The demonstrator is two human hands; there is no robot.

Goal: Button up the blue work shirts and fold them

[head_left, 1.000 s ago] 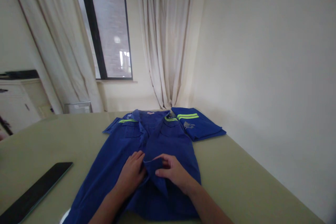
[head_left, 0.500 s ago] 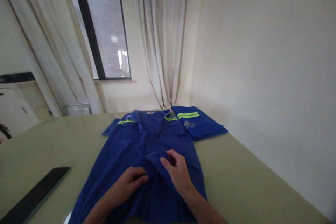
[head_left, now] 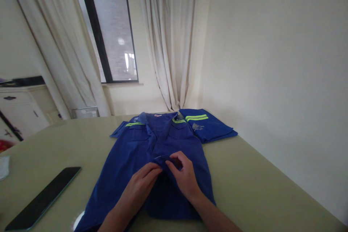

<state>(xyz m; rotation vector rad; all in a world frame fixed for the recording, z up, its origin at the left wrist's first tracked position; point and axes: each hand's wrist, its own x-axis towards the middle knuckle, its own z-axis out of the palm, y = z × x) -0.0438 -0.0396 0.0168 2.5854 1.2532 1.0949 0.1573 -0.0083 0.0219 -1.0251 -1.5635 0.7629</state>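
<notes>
A blue work shirt [head_left: 127, 163] with yellow-green reflective stripes lies front up on the table, its collar at the far end. Over its front placket, my left hand [head_left: 144, 181] pinches the fabric between thumb and fingers. My right hand [head_left: 183, 172] is just to the right, closed on a raised part of the front edge. The two hands are close together, with gathered cloth between them. Whether a button is under my fingertips is hidden. The upper shirt is open at the neck, and a small label shows inside the collar.
Beside the shirt's right shoulder lies a folded blue garment [head_left: 214, 130] with a reflective stripe. A long dark flat object [head_left: 45, 197] rests on the green table [head_left: 258, 188] at left. A round white thing [head_left: 78, 220] shows partly under the shirt's lower left. A wall [head_left: 272, 79] borders the right.
My left hand first drew back toward me, then moved up and right to meet my right hand at the placket. My right hand kept hold of the front edge, shifting slightly right.
</notes>
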